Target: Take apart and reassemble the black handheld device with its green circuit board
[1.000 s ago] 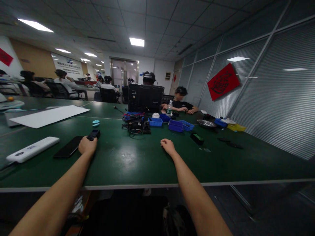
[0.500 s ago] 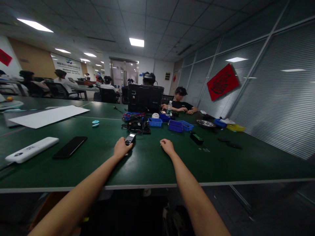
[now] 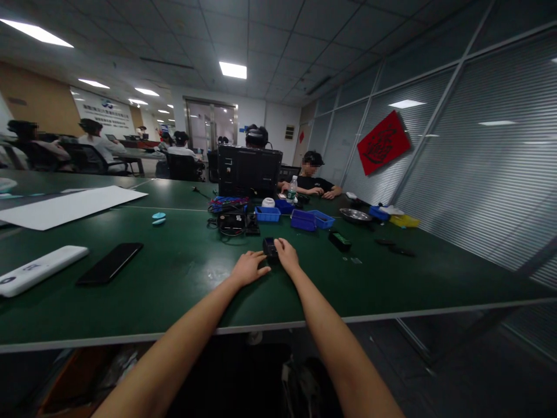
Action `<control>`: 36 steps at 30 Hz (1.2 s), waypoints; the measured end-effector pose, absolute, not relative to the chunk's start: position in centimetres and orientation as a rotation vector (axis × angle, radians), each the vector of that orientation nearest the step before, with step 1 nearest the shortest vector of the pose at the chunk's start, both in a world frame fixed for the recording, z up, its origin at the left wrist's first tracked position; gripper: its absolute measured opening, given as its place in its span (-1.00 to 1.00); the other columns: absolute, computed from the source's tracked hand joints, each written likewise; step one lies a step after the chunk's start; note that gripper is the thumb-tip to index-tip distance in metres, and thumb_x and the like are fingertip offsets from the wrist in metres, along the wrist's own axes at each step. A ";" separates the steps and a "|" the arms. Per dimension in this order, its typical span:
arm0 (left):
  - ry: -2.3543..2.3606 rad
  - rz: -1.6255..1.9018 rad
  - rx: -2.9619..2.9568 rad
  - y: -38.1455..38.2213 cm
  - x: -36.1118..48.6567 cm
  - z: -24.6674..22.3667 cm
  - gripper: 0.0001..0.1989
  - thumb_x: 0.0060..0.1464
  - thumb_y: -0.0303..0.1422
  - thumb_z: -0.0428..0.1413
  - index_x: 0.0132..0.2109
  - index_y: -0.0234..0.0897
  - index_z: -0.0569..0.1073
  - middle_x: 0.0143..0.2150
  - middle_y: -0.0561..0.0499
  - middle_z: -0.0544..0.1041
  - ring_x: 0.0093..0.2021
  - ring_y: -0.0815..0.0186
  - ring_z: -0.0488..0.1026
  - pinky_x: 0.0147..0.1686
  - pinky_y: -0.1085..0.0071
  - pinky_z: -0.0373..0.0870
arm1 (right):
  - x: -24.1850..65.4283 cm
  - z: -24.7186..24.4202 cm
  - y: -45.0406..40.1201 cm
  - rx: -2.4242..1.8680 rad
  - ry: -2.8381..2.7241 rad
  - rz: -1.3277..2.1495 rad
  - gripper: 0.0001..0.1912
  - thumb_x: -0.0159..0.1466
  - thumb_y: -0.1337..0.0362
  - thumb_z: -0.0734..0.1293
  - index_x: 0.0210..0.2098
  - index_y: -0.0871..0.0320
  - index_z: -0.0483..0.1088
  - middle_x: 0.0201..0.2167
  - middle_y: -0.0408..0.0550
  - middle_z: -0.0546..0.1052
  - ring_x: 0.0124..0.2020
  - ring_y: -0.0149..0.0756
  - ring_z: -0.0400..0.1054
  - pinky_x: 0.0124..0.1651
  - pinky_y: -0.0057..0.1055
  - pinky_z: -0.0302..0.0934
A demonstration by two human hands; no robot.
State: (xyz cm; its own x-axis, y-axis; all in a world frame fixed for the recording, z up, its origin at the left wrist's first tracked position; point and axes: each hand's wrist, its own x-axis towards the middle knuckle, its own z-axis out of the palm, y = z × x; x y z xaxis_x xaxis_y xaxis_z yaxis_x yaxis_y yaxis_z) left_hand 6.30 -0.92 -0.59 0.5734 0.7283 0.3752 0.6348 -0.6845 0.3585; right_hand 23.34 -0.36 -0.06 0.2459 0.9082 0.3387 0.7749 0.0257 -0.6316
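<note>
1. Gripping, in the head view, the small black gadget [image 3: 269, 248] with the right hand [image 3: 288, 257], at the green table [image 3: 183, 290], in front of a blue box [image 3: 267, 215].
2. Spreading the left hand [image 3: 249, 269] open, fingers apart, close beside the small black gadget.

Legible text: none with certainty. At ten o'clock, the pale wall sign [image 3: 104, 115] bears a blue logo and rows of Chinese characters, too small to read. At two o'clock, the red poster [image 3: 383, 143] carries dark brush-style calligraphy, unclear. Toward nine o'clock, dark markings on the white elongated device [image 3: 47, 264] are blurred.
</note>
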 end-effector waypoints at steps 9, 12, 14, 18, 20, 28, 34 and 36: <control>1.475 0.955 2.299 0.7 5.4 -1.4 -0.70 0.04 -0.29 -0.02 -0.11 -0.29 0.45 -0.11 -0.06 0.49 -0.10 0.26 0.38 -0.05 0.37 0.23 | 23.2 1.0 -1.1 -2.172 -1.608 0.064 -0.45 0.14 0.11 0.20 0.08 0.19 0.12 -0.12 0.12 0.40 -0.08 -0.12 0.28 -0.16 -0.29 0.16; 1.521 1.019 2.157 1.2 5.1 -1.7 -0.71 0.03 -0.31 -0.01 -0.12 -0.29 0.44 -0.13 -0.05 0.49 -0.14 0.29 0.40 -0.09 0.39 0.26 | 25.5 1.0 -0.9 -2.265 -1.442 0.025 -0.52 0.15 0.11 0.19 0.00 0.24 0.18 -0.13 0.17 0.39 -0.08 -0.09 0.26 -0.17 -0.26 0.18; 1.520 1.033 2.120 1.3 5.0 -1.8 -0.71 0.02 -0.31 -0.01 -0.12 -0.28 0.44 -0.13 -0.04 0.50 -0.16 0.30 0.41 -0.10 0.39 0.27 | 26.7 0.9 -0.8 -2.298 -1.362 0.008 -0.52 0.15 0.10 0.19 -0.02 0.25 0.19 -0.12 0.20 0.38 -0.07 -0.08 0.25 -0.17 -0.25 0.18; 1.515 1.019 2.112 1.4 5.0 -1.8 -0.72 0.01 -0.30 -0.01 -0.13 -0.27 0.45 -0.15 -0.04 0.50 -0.16 0.29 0.41 -0.10 0.37 0.27 | 27.7 0.6 -0.6 -2.317 -1.301 -0.007 -0.53 0.14 0.08 0.20 -0.05 0.26 0.21 -0.11 0.22 0.37 -0.06 -0.05 0.24 -0.18 -0.22 0.20; 1.511 1.013 2.108 1.4 5.0 -1.8 -0.72 0.01 -0.30 -0.01 -0.14 -0.27 0.45 -0.15 -0.04 0.50 -0.16 0.28 0.41 -0.10 0.36 0.27 | 27.9 0.4 -0.4 -2.322 -1.281 -0.019 -0.52 0.14 0.07 0.20 -0.06 0.27 0.21 -0.10 0.24 0.35 -0.05 -0.04 0.23 -0.16 -0.20 0.20; 1.499 1.014 2.082 1.3 4.9 -1.6 -0.71 0.01 -0.30 -0.01 -0.13 -0.27 0.45 -0.16 -0.03 0.50 -0.16 0.29 0.41 -0.10 0.37 0.28 | 29.6 0.0 -0.2 -2.342 -1.080 -0.049 -0.50 0.12 0.10 0.22 -0.04 0.29 0.20 -0.08 0.30 0.31 -0.04 0.01 0.20 -0.18 -0.15 0.20; 1.487 1.015 2.078 1.4 5.0 -1.8 -0.71 0.01 -0.30 -0.01 -0.13 -0.28 0.44 -0.14 -0.04 0.50 -0.15 0.29 0.41 -0.10 0.38 0.28 | 30.1 0.6 -0.7 -2.139 -0.899 -0.134 -0.51 0.12 0.07 0.19 -0.06 0.29 0.21 -0.10 0.30 0.30 -0.05 0.04 0.17 -0.15 -0.12 0.17; 1.487 1.010 2.084 1.5 5.0 -1.8 -0.71 0.01 -0.30 -0.01 -0.13 -0.27 0.45 -0.14 -0.04 0.50 -0.15 0.29 0.41 -0.10 0.38 0.28 | 30.0 1.0 -0.9 -1.988 -0.837 -0.234 -0.49 0.13 0.03 0.16 -0.06 0.27 0.21 -0.09 0.28 0.28 -0.02 0.02 0.14 -0.11 -0.14 0.14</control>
